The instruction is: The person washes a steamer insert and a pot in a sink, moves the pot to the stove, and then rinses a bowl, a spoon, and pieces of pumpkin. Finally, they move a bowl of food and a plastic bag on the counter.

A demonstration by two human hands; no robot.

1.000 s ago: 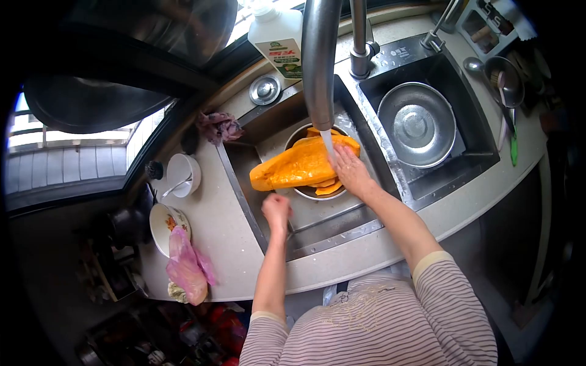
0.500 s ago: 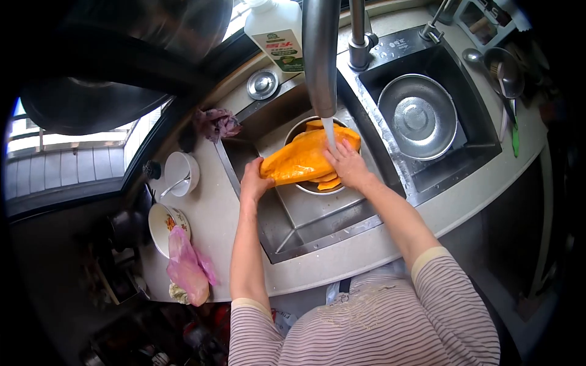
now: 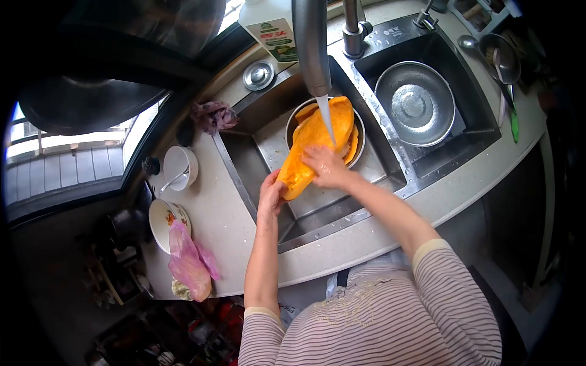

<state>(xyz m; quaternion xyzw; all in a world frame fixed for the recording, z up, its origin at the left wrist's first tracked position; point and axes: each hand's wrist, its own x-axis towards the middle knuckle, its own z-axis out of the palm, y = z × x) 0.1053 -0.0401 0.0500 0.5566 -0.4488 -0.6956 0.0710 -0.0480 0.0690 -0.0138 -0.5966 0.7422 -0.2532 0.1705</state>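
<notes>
A large piece of orange pumpkin [image 3: 312, 135], with a hollowed narrow end, lies tilted over a metal bowl [image 3: 288, 127] in the left sink basin [image 3: 244, 171]. My left hand [image 3: 270, 193] grips the narrow end, fingers partly hidden beneath it. Across the pumpkin's upper face rests my right hand [image 3: 330, 168], wet, with its fingers stretched out. Water runs from the faucet [image 3: 312, 58] onto the pumpkin just above my right fingers. More orange pumpkin pieces [image 3: 352, 146] show in the bowl under the large one.
The right basin holds a round metal pan [image 3: 415, 104]. On the left counter stand a white bowl with a spoon [image 3: 181, 167], a patterned bowl [image 3: 160, 227] and a pink plastic bag [image 3: 190, 263]. A white bottle [image 3: 274, 33] is behind the sink; ladles [image 3: 500, 64] lie far right.
The pumpkin has turned from lying crosswise to pointing lengthwise, its narrow end now nearer me. My left hand moved right and closer; my right hand slid left and down along it.
</notes>
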